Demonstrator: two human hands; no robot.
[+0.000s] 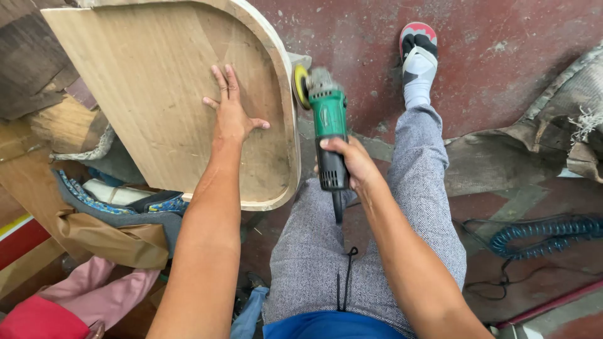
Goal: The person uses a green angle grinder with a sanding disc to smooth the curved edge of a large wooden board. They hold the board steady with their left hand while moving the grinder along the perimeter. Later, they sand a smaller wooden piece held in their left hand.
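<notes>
Pressing spread left-hand fingers (pixel 221 85) on wooden panel (pixel 157 94); right hand (pixel 352 164) grips green grinder (pixel 326 125) beside coiled hose (pixel 540 232).

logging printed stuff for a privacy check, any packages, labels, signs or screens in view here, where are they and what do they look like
Label: a small pale strip on the green body of the angle grinder, held in the right hand beside the wooden panel's rounded edge; too small to make out.
No packages, signs or screens show.
</notes>
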